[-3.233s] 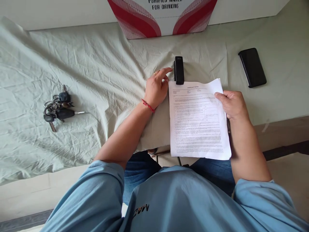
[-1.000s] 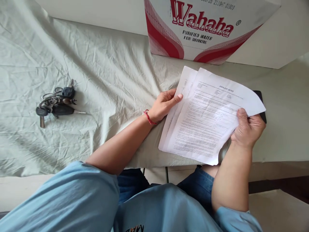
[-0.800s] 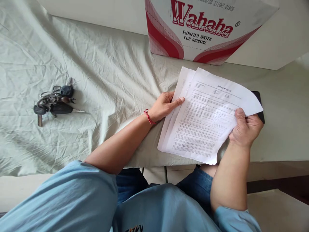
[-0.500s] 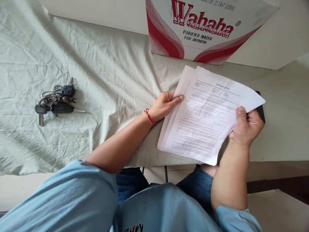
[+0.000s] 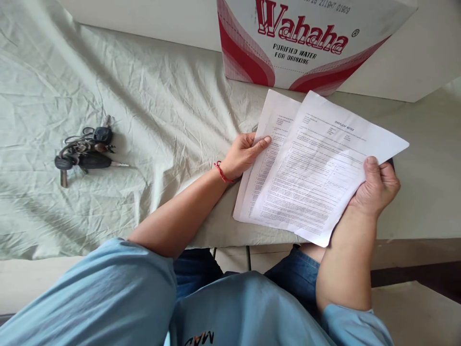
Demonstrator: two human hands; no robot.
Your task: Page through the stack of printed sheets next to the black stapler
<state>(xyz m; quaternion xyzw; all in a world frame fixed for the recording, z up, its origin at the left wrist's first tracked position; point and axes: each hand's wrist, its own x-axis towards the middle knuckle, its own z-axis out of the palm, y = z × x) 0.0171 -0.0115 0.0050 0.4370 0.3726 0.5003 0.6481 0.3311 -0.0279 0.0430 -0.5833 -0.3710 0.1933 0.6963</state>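
Observation:
My left hand [image 5: 247, 153] pinches the left edge of some printed sheets [image 5: 279, 110], thumb on top and fingers underneath. Overlapping them on the right is a top sheet [image 5: 317, 168] headed "OVERLEAF NOTES". My right hand [image 5: 378, 187] grips that sheet at its right edge, thumb on the face and fingers curled behind. The papers are tilted and held above the table edge. How many sheets lie beneath cannot be made out. A dark object [image 5: 391, 165] is mostly hidden behind the top sheet and my right hand.
A bunch of keys [image 5: 86, 153] lies on the wrinkled pale cloth [image 5: 173, 96] at the left. At the back stands a white and red Wahaha water carton [image 5: 298, 72]. The table's front edge runs just above my lap.
My right hand has moved right, sliding the top sheet away from those under it, so more of their print shows. My left hand has barely shifted. The dark object is now more covered.

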